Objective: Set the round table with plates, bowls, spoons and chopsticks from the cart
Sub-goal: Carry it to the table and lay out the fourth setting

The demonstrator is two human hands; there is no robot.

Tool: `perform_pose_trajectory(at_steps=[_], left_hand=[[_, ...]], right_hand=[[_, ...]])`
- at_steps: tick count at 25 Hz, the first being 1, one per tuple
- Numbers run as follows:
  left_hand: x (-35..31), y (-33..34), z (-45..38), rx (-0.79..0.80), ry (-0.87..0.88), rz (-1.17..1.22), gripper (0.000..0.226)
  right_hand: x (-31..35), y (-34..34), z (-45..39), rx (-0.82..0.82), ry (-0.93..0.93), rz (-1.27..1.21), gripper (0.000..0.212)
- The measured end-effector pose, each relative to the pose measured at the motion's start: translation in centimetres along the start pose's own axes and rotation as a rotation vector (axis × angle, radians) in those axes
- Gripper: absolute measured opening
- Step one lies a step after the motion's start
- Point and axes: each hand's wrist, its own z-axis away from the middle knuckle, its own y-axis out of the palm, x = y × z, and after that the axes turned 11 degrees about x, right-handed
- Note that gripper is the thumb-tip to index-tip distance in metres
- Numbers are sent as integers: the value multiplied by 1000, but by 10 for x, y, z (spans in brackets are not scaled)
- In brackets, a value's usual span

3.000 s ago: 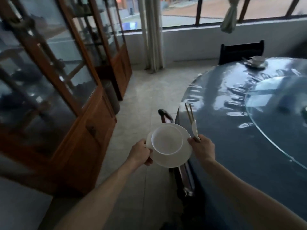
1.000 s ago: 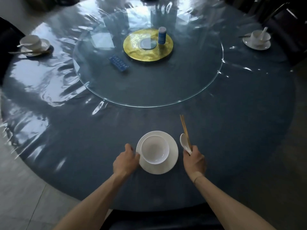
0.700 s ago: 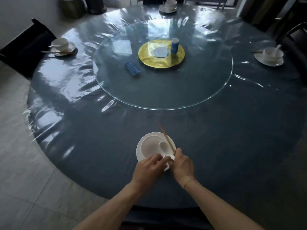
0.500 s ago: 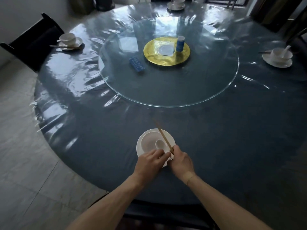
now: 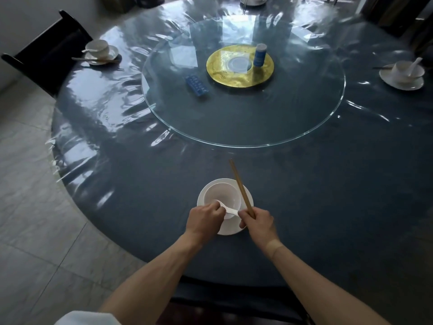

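Note:
A white plate (image 5: 248, 197) lies on the dark blue round table (image 5: 316, 195) near its front edge, with a white bowl (image 5: 222, 195) standing on it. My left hand (image 5: 203, 221) pinches the white spoon (image 5: 228, 209) over the bowl's near side. My right hand (image 5: 257, 220) grips a pair of wooden chopsticks (image 5: 240, 185) that slant up and away over the plate's right side; its fingertips also touch the spoon's handle end.
Set places of plate, bowl, spoon and chopsticks stand at the left (image 5: 99, 51), right (image 5: 404, 73) and far edge (image 5: 253, 0). A glass turntable (image 5: 304, 109) holds a gold disc (image 5: 239, 66), a blue can (image 5: 259, 55) and a blue box (image 5: 196, 82). A black chair (image 5: 46, 52) stands at the left.
The plate and bowl went from carried beside the table to resting on it. My left hand left the plate's rim and took the spoon over the bowl; the chopsticks stay in my right hand.

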Motion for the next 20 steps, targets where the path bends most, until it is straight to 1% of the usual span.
perform_pose_trajectory(at_steps=[2,4,6,7,11,13,14,15,16,18,19,20], left_hand=[[3,2,-6,51,-18,2,20],[6,6,-13,133,-38,2,4],[7,9,-20,189,-55,-18,14],[8,9,-23,204,-54,-17,16],[9,7,-31,263,-31,-4,14],[11,3,-32,319,-52,13,12],[12,0,-31,318,-61,21,13],[11,-5,-27,284,-75,39,13],[8,-11,-21,212,-74,87,13],[0,-14,0,63,-19,246,19],[-6,-12,14,65,10,302,24],[-15,-9,26,170,29,375,29]], right_hand=[[0,5,-6,-14,29,-23,25],[-3,8,-11,-23,48,-27,20],[-6,9,-14,-48,60,-24,13],[-7,10,-15,-62,68,-21,13],[-11,5,-12,-106,101,-26,27],[-15,-2,-12,-152,133,-58,33],[-18,-6,-12,-165,156,-89,34],[-21,-10,-12,-157,182,-138,33],[-24,-14,-12,-126,208,-205,30],[-30,-18,-8,-11,257,-330,26],[-33,-17,-5,44,270,-366,26],[-35,-15,-4,84,271,-385,25]])
